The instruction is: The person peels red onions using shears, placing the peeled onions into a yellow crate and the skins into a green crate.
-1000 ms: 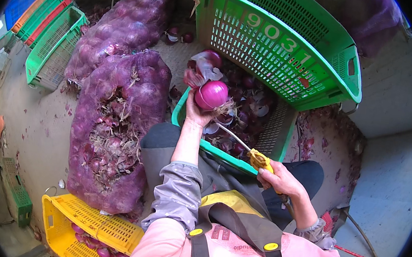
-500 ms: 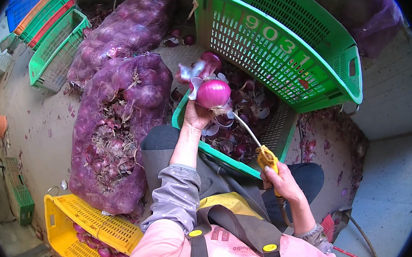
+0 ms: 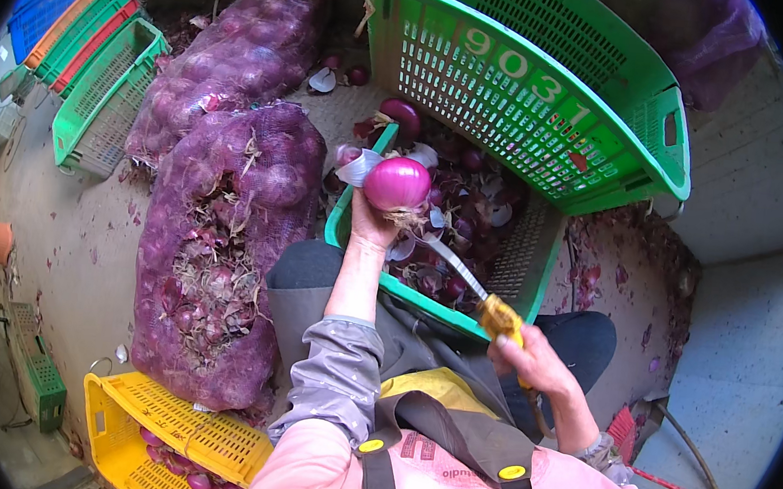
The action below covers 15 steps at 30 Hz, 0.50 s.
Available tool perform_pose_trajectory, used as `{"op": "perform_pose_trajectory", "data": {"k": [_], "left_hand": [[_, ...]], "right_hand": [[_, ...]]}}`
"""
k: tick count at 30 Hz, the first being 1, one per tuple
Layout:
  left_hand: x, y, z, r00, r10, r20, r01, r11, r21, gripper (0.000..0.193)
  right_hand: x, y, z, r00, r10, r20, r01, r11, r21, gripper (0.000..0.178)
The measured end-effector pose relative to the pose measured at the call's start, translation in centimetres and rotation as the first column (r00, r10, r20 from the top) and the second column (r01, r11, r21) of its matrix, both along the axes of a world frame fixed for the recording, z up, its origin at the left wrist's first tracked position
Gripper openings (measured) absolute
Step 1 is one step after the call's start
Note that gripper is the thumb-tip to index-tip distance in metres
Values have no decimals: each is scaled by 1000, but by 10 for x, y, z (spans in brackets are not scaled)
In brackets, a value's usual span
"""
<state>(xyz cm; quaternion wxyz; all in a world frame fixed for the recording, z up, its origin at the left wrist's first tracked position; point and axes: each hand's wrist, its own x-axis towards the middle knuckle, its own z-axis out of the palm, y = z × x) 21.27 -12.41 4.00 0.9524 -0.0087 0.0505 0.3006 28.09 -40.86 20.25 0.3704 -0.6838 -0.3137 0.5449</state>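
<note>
Head view shows our left hand (image 3: 373, 225) clamped round 1 onion (image 3: 397, 184) near the left edge of the lower crate (image 3: 432, 308), our right hand (image 3: 533, 358) round an air gun (image 3: 500, 318), apparently blowing off skin (image 3: 355, 167), needing steady aim next.

Looks like an onion-handling workroom: mesh sacks (image 3: 271, 223) of red onions (image 3: 219, 277), stacked plastic crates (image 3: 90, 50), yellow crate (image 3: 204, 425) with more inside, skins (image 3: 592, 275) littering floor (image 3: 89, 258).

"Left of the low rectangular green plastic crate (image 3: 432, 308)?"
"A bulging purple mesh sack (image 3: 271, 176), a long purple mesh sack (image 3: 241, 46) behind it, a rectangular yellow plastic crate (image 3: 182, 415) before it."
"Behind the low crate?"
"A tall rectangular green plastic crate (image 3: 518, 101)."
</note>
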Motion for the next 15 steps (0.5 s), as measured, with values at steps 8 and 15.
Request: {"op": "perform_pose_trajectory", "data": {"k": [8, 15], "left_hand": [[-5, -3, 14, 864, -85, 497, 132, 989, -61, 49], [-2, -2, -6, 975, -100, 197, 117, 990, -74, 54]], "right_hand": [[-13, 1, -2, 1000, -13, -7, 13, 999, 36, 26], [-19, 10, 11, 996, 19, 90, -27, 996, 89, 29]]}}
